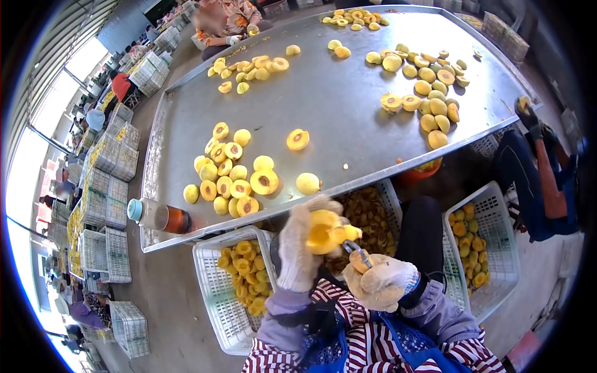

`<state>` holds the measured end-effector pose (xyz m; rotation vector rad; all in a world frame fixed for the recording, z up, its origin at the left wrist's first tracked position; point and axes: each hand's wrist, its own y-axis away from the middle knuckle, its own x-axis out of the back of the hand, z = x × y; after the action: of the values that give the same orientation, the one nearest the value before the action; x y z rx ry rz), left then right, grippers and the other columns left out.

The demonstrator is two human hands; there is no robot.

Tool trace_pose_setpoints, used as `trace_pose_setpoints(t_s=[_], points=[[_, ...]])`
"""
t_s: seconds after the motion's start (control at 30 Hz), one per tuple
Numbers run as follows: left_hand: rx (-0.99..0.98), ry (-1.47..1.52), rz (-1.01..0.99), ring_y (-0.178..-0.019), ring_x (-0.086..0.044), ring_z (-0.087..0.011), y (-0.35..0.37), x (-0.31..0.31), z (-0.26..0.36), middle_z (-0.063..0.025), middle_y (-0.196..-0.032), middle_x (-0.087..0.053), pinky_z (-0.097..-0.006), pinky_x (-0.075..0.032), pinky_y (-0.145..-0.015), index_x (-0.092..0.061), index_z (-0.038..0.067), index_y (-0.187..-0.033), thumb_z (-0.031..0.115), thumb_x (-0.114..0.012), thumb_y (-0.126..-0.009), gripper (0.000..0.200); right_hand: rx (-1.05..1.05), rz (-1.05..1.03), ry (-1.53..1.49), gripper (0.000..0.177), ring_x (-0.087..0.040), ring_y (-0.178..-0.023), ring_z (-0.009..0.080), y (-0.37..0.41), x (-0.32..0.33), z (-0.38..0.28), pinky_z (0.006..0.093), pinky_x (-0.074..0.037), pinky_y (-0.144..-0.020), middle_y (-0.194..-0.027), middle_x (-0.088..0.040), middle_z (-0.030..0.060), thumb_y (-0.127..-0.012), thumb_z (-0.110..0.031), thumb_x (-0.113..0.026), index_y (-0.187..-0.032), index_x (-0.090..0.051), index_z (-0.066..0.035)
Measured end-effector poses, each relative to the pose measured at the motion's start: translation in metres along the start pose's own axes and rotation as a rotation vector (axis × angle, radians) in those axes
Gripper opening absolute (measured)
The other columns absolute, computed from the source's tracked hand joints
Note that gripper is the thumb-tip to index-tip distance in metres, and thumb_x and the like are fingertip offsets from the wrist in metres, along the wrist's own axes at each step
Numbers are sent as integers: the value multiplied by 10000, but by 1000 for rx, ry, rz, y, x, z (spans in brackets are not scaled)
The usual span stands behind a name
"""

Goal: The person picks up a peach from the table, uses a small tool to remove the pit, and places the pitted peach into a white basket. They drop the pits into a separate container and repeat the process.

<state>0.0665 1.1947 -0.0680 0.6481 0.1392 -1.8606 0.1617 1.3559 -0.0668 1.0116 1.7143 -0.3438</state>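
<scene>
Within curled left fingers (296, 250), peach half (322, 236)

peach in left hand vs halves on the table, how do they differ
The peach is held in the left hand, beside the tool in the right hand; the halves lie on the table. Its hollow looks yellow; several halves have reddish-brown centres. Both are yellow-fleshed.

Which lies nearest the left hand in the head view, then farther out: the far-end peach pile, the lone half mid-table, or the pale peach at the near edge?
1. Pale peach, at the near edge, just beyond the left hand.
2. Lone half, mid-table.
3. Peach pile, far end.
</scene>
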Motion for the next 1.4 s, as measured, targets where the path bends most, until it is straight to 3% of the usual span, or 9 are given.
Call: trace_pose_setpoints(t_s=[0.1, 0.13, 0.17, 0.23, 0.43, 0.73, 0.93, 1.17, 1.4], points=[[-298, -336, 370, -953, -669, -222, 3, 91, -7, -132, -1152, -655, -370, -598, -734, -597, 7, -1250, 434, -498, -1015, 497, -89, -169, -257, 193, -426, -316, 133, 2, 31, 0, 272, -363, -298, -499, -478, 39, -936, -154, -596, -798, -521, -42], [-536, -860, 484, -1083, -624, -245, -4, 127, -5, -144, -1215, -642, -415, -544, -901, -600, -9, -1249, 387, -529, -1014, 467, -72, -94, -111, 198, -433, -319, 131, 4, 29, -2, 270, -362, -300, -502, -480, 31, -941, -170, -602, -814, -522, -42], [-346, -1048, 587, -1189, -574, -288, -2, 151, -1, -172, -1271, -621, -428, -457, -1022, -598, -4, -1257, 283, -599, -982, 398, -55, -4, 26, 204, -440, -322, 129, 2, 25, -4, 269, -361, -303, -505, -481, 23, -947, -186, -609, -831, -523, -41], [-730, -2083, 701, -1209, -566, -324, -10, 188, -12, -200, -1291, -606, -398, -455, -1023, -616, 11, -1243, 188, -655, -930, 362, -122, -133, -88, 259, -410, -319, 97, -13, 34, 4, 262, -329, -297, -489, -433, -15, -991, -243, -572, -794, -498, -92], [-387, -1254, -32, -1192, -583, -318, -102, 85, -20, -186, -1335, -579, -376, -466, -1009, -690, 62, -1152, 111, -651, -883, 277, 30, -72, 204, 347, -360, -361, 30, -20, 18, 0, 203, -247, -321, -523, -398, -87, -991, -367, -579, -725, -501, -157], [-149, -1847, -28, -1202, -533, -344, -185, 74, -42, -114, -1300, -568, -430, -474, -973, -630, 176, -1166, 361, -803, -712, 520, 96, 333, 269, 255, -328, -391, 13, 1, 10, -22, 187, -231, -334, -604, -443, -54, -943, -333, -626, -1094, -515, -159], [145, 18, -196, -988, -661, -283, -150, 74, -41, -125, -1188, -619, -406, -628, -640, -494, 97, -1337, 503, -547, -973, 548, 49, 513, 411, 404, -401, -437, 32, -14, 17, -20, 203, -288, -374, -611, -467, -50, -936, -231, -634, -1297, -493, -120], [143, 1, -229, -850, -692, -250, -74, 15, -23, -202, -1082, -673, -317, -584, -640, -514, -4, -1304, 710, -423, -935, 809, 142, 619, 621, 309, -547, -575, 36, -23, 11, -19, 218, -444, -519, -712, -603, -26, -919, -263, -685, -1144, -612, -64], [54, -127, -281, -988, -681, -299, -46, 9, -15, -239, -1096, -670, -383, -582, -851, -521, -62, -1300, 649, -425, -971, 788, 194, 710, 1044, 381, -696, -800, 325, -27, 5, -13, 390, -534, -712, -878, -692, 154, -891, -368, -699, -1085, -619, -50]])
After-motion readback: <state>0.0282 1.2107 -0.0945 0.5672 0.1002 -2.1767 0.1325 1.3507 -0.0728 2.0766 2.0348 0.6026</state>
